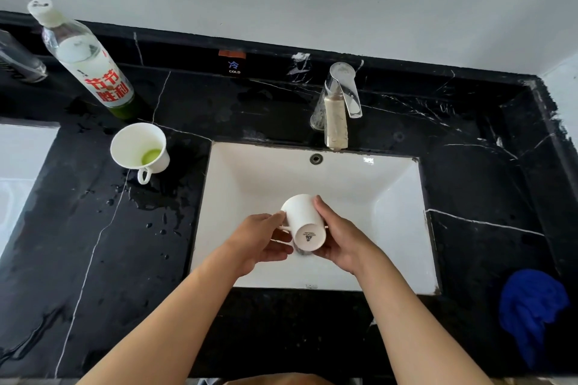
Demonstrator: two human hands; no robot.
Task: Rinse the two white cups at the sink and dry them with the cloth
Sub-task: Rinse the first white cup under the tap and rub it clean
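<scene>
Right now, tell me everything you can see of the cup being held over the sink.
The held cup is plain glossy white, ceramic by its look. It is tipped mouth-down and away, with its printed base facing the camera. The left hand holds it on the handle side and the right hand on the opposite wall, above the white sink basin.
</scene>
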